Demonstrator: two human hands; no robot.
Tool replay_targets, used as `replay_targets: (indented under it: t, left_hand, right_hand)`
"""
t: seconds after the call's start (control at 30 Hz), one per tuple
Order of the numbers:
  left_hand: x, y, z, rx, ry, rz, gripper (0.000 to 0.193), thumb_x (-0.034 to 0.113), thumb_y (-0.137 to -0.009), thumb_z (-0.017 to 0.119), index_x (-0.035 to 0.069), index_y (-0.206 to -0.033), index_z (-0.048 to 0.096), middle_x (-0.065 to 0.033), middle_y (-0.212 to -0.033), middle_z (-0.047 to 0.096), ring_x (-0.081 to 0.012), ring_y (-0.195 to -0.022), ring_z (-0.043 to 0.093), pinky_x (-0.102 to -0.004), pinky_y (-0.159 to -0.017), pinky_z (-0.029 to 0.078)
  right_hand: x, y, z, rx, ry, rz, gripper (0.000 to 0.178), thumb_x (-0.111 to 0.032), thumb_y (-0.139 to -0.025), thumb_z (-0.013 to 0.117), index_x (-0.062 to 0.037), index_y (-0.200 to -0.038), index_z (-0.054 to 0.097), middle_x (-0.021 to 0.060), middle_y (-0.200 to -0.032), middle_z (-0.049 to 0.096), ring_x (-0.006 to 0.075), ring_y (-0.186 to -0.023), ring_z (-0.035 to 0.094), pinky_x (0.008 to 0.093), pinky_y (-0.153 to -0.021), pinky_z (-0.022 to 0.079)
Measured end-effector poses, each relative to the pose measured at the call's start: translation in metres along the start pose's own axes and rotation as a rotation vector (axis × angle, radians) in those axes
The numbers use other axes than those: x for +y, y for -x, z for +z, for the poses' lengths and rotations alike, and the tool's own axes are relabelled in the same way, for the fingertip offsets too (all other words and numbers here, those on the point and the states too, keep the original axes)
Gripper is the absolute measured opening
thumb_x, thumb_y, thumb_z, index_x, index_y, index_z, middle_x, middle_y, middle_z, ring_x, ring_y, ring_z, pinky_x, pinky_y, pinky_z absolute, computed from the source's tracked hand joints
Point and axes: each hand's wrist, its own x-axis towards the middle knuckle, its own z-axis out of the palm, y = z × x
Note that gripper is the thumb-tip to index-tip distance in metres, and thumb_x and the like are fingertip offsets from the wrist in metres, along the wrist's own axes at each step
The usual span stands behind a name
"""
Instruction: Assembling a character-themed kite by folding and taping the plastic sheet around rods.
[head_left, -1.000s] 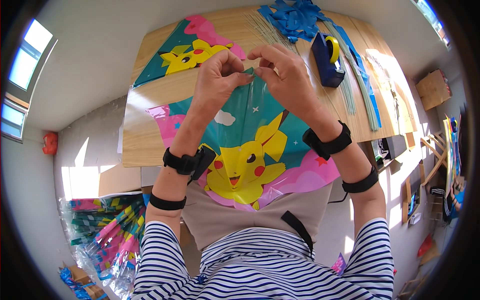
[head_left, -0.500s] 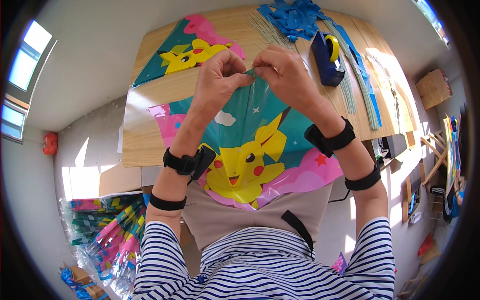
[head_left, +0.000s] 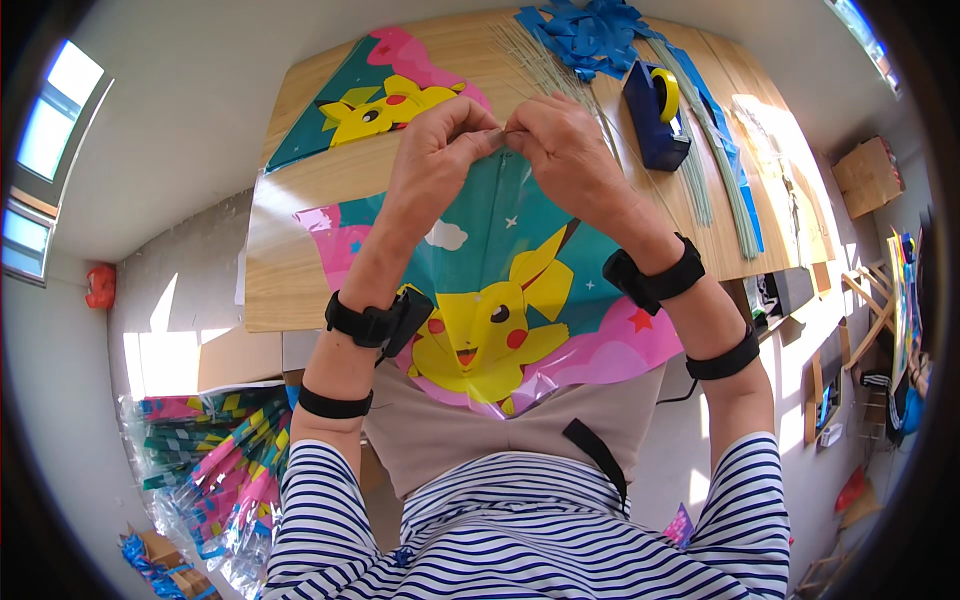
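Note:
A thin, glossy plastic kite sail [head_left: 500,235] hangs from the table edge over my lap, green and pink with a yellow cartoon animal. Its narrow top corner lies just beneath my fingertips, and a crease runs down from there. My left hand [head_left: 435,155] is closed in a pinch at that corner, thumb against forefinger. Right beside it my right hand [head_left: 568,150] pinches too, the fingertips of both hands meeting. Whatever small piece they grip at the tip is mostly hidden. A second kite sail [head_left: 365,118] with the same print lies flat at the table's far left.
On the wooden table's [head_left: 290,285] right side stand a dark blue tape dispenser [head_left: 650,135] with yellow tape, bundles of thin pale rods [head_left: 735,200] and crumpled blue strips [head_left: 590,40]. Film-wrapped folded colourful sheets [head_left: 215,460] lie low at the left. Cardboard box [head_left: 868,178] stands far right.
My right hand has shifted slightly left, its fingertips closing in on the left hand's. The sail's top corner now shows just below the fingers, and the sail's lower edge has risen a little.

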Motion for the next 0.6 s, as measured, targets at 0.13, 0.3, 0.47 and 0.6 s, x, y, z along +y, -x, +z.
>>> replay_targets:
  t: [0.13, 0.3, 0.47, 0.6]
  left_hand:
    - [0.000, 0.001, -0.001, -0.007, 0.063, -0.023, 0.008, 0.010, -0.093, 0.065, 0.003, -0.090, 0.065, 0.0021, -0.083, 0.061, -0.0068, -0.079, 0.054, -0.0218, -0.076, 0.044]
    - [0.005, 0.001, -0.004, -0.041, 0.056, -0.060, 0.006, 0.009, -0.092, 0.063, 0.003, -0.090, 0.064, 0.0029, -0.083, 0.060, -0.0060, -0.081, 0.052, -0.0212, -0.077, 0.042]
    - [0.002, 0.001, -0.006, -0.069, 0.019, -0.063, 0.007, 0.010, -0.091, 0.064, 0.004, -0.092, 0.064, 0.0029, -0.086, 0.060, -0.0059, -0.082, 0.051, -0.0209, -0.077, 0.041]
    - [0.006, 0.006, -0.008, -0.043, 0.034, -0.036, 0.012, 0.004, -0.087, 0.067, 0.004, -0.098, 0.063, 0.0017, -0.090, 0.062, -0.0062, -0.088, 0.057, -0.0223, -0.082, 0.046]
  right_hand:
    - [-0.001, -0.002, -0.010, -0.187, -0.488, 0.451, 0.009, -0.008, -0.090, 0.065, 0.0011, -0.092, 0.065, 0.0038, -0.079, 0.063, 0.0139, -0.079, 0.059, 0.0322, -0.072, 0.047]
    - [-0.005, -0.001, -0.013, -0.172, -0.449, 0.346, 0.016, -0.013, -0.090, 0.066, 0.0032, -0.090, 0.065, 0.0082, -0.072, 0.060, 0.0146, -0.071, 0.055, 0.0319, -0.067, 0.046]
    - [-0.009, -0.002, -0.008, -0.163, -0.372, 0.299, 0.017, -0.012, -0.088, 0.065, 0.0048, -0.088, 0.065, 0.0129, -0.069, 0.060, 0.0195, -0.066, 0.055, 0.0351, -0.063, 0.045]
    - [-0.006, -0.002, -0.007, -0.168, -0.381, 0.332, 0.018, -0.012, -0.088, 0.063, 0.0057, -0.087, 0.066, 0.0125, -0.069, 0.061, 0.0191, -0.066, 0.056, 0.0349, -0.062, 0.045]
